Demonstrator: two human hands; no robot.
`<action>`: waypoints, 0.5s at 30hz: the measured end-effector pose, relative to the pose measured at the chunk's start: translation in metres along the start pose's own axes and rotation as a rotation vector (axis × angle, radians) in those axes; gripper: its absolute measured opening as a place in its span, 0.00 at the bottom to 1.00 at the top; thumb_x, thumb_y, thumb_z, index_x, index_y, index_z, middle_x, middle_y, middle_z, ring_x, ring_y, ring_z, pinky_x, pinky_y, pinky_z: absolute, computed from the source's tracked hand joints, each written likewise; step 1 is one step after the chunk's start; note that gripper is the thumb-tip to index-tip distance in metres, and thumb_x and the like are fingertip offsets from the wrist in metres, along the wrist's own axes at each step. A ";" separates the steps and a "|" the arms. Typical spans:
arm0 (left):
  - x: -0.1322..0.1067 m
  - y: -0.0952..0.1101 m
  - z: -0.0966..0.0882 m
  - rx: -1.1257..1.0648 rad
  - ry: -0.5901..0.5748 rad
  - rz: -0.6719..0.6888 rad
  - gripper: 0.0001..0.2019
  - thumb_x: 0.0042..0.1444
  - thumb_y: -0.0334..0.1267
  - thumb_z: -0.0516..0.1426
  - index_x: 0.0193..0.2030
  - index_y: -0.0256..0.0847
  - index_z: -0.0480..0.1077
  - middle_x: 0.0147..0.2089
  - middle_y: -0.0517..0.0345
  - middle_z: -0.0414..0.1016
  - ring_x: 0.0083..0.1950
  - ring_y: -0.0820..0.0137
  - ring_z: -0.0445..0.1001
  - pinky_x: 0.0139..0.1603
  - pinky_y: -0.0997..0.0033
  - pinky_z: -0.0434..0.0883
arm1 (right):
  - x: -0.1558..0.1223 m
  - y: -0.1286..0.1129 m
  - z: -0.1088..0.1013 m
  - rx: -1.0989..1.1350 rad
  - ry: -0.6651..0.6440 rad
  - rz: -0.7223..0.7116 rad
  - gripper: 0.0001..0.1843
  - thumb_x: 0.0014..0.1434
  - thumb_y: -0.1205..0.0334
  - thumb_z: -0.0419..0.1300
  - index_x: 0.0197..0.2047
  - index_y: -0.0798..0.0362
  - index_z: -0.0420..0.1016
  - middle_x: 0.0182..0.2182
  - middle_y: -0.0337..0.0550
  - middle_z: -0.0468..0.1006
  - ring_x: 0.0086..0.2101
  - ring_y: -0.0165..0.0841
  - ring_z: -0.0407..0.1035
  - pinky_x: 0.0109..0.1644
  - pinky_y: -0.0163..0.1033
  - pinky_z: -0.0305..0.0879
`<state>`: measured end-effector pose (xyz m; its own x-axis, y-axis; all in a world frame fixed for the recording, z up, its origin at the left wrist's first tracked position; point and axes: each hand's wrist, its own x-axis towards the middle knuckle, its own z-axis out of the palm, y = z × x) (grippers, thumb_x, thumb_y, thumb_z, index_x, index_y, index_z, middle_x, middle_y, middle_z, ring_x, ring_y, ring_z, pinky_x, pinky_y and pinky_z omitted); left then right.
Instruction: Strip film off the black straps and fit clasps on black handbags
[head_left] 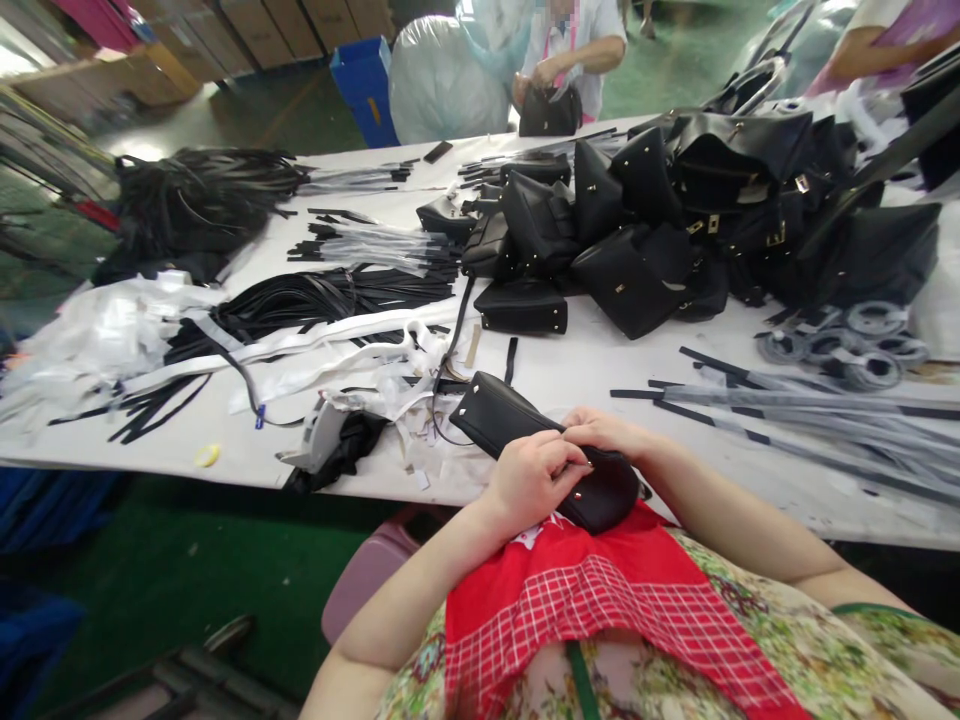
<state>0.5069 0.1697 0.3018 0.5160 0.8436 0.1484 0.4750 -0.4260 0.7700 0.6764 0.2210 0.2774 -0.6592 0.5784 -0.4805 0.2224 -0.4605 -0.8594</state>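
Observation:
A small black handbag (502, 412) lies tilted at the table's front edge, its near end against my red apron. My left hand (534, 478) is closed on the bag's near side, thumb and fingers pinched together by a small metal fitting. On the far side my right hand (604, 436) grips the bag, fingers bent over its top close to the left fingertips. Between the fingertips, the exact part being pinched is too small to make out. A thin black strap (448, 365) loops on the table just beyond the bag.
A large heap of black handbags (637, 240) covers the back right. Wrapped straps (817, 405) lie at right, black strap bundles (330, 295) and plastic wrap (112, 325) at left. Across the table, a person (574, 60) handles another bag. A tape roll (207, 455) sits near the front edge.

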 end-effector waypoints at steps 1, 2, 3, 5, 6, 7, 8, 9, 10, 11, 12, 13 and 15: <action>0.001 0.002 0.000 -0.017 -0.004 -0.008 0.06 0.59 0.37 0.59 0.32 0.41 0.77 0.27 0.60 0.71 0.30 0.72 0.70 0.36 0.72 0.67 | 0.000 0.000 0.001 -0.003 0.009 0.004 0.14 0.45 0.57 0.57 0.15 0.55 0.64 0.11 0.31 0.60 0.15 0.21 0.50 0.16 0.29 0.45; 0.001 0.004 -0.001 -0.045 -0.012 -0.013 0.05 0.58 0.35 0.60 0.32 0.41 0.76 0.27 0.60 0.71 0.30 0.72 0.70 0.36 0.72 0.67 | 0.000 0.000 0.001 -0.002 0.017 0.009 0.14 0.45 0.56 0.58 0.15 0.55 0.64 0.11 0.32 0.60 0.15 0.21 0.50 0.16 0.29 0.45; 0.001 0.006 -0.003 -0.084 -0.031 -0.013 0.05 0.57 0.34 0.60 0.31 0.40 0.75 0.27 0.60 0.71 0.31 0.72 0.70 0.37 0.72 0.67 | -0.001 0.000 0.001 0.004 0.020 0.014 0.14 0.45 0.57 0.58 0.15 0.55 0.64 0.11 0.32 0.60 0.15 0.21 0.51 0.16 0.29 0.45; -0.001 0.008 -0.010 -0.188 -0.090 -0.017 0.04 0.55 0.33 0.61 0.29 0.40 0.74 0.26 0.61 0.69 0.30 0.73 0.68 0.36 0.73 0.66 | -0.004 -0.001 -0.002 0.037 0.024 0.025 0.15 0.45 0.57 0.61 0.16 0.56 0.64 0.12 0.31 0.60 0.15 0.21 0.51 0.17 0.29 0.46; -0.004 0.008 -0.015 -0.249 -0.117 -0.040 0.04 0.55 0.34 0.61 0.30 0.40 0.73 0.25 0.62 0.67 0.29 0.74 0.67 0.34 0.74 0.65 | -0.007 -0.001 -0.005 0.060 0.024 0.036 0.16 0.45 0.57 0.62 0.16 0.56 0.64 0.12 0.31 0.61 0.15 0.21 0.51 0.17 0.28 0.46; -0.007 0.006 -0.020 -0.324 -0.128 -0.086 0.05 0.56 0.36 0.61 0.30 0.39 0.72 0.25 0.63 0.66 0.28 0.75 0.66 0.32 0.75 0.64 | -0.012 -0.002 -0.009 0.083 0.022 0.055 0.16 0.45 0.56 0.64 0.16 0.56 0.65 0.12 0.32 0.62 0.15 0.21 0.53 0.17 0.28 0.48; -0.011 0.002 -0.025 -0.416 -0.110 -0.151 0.06 0.56 0.38 0.61 0.31 0.39 0.70 0.26 0.63 0.65 0.27 0.76 0.64 0.30 0.76 0.63 | -0.019 -0.002 -0.015 0.103 0.019 0.080 0.17 0.45 0.55 0.65 0.17 0.57 0.66 0.13 0.33 0.65 0.15 0.21 0.54 0.18 0.29 0.50; -0.016 -0.003 -0.031 -0.522 -0.064 -0.225 0.08 0.58 0.40 0.60 0.33 0.39 0.68 0.28 0.63 0.66 0.25 0.77 0.62 0.27 0.76 0.61 | -0.026 -0.002 -0.022 0.125 0.026 0.101 0.17 0.45 0.53 0.66 0.18 0.57 0.68 0.14 0.35 0.67 0.15 0.22 0.56 0.18 0.29 0.51; -0.020 -0.009 -0.036 -0.635 0.005 -0.296 0.09 0.59 0.42 0.59 0.33 0.39 0.66 0.30 0.61 0.67 0.24 0.79 0.61 0.25 0.77 0.60 | -0.034 -0.002 -0.030 0.144 0.033 0.116 0.18 0.44 0.52 0.67 0.18 0.57 0.69 0.14 0.37 0.68 0.15 0.23 0.58 0.18 0.30 0.52; -0.025 -0.016 -0.042 -0.740 0.086 -0.352 0.11 0.59 0.43 0.58 0.34 0.39 0.64 0.34 0.60 0.68 0.23 0.81 0.60 0.23 0.78 0.58 | -0.042 -0.001 -0.037 0.158 0.036 0.120 0.18 0.43 0.51 0.67 0.18 0.57 0.69 0.14 0.38 0.69 0.15 0.24 0.59 0.18 0.30 0.52; -0.030 -0.023 -0.048 -0.822 0.167 -0.392 0.12 0.59 0.44 0.58 0.33 0.39 0.62 0.36 0.59 0.69 0.21 0.83 0.59 0.21 0.79 0.56 | -0.049 0.000 -0.045 0.167 0.033 0.113 0.19 0.43 0.51 0.68 0.17 0.57 0.69 0.14 0.38 0.68 0.15 0.25 0.59 0.18 0.31 0.52; -0.034 -0.030 -0.054 -0.871 0.242 -0.419 0.14 0.58 0.45 0.59 0.33 0.39 0.60 0.37 0.59 0.70 0.20 0.85 0.57 0.20 0.80 0.55 | -0.055 0.001 -0.051 0.170 0.024 0.098 0.20 0.42 0.50 0.68 0.16 0.56 0.67 0.13 0.38 0.67 0.14 0.25 0.58 0.18 0.31 0.50; -0.042 -0.040 -0.065 -0.892 0.352 -0.468 0.15 0.55 0.44 0.61 0.34 0.40 0.60 0.35 0.62 0.69 0.18 0.86 0.55 0.19 0.81 0.52 | -0.060 0.004 -0.058 0.142 -0.020 0.094 0.23 0.41 0.47 0.67 0.14 0.54 0.64 0.12 0.38 0.64 0.14 0.25 0.56 0.18 0.32 0.48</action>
<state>0.4204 0.1725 0.3050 0.1148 0.9690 -0.2189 -0.1944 0.2380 0.9516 0.7591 0.2236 0.2929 -0.6548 0.5153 -0.5529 0.1807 -0.6036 -0.7765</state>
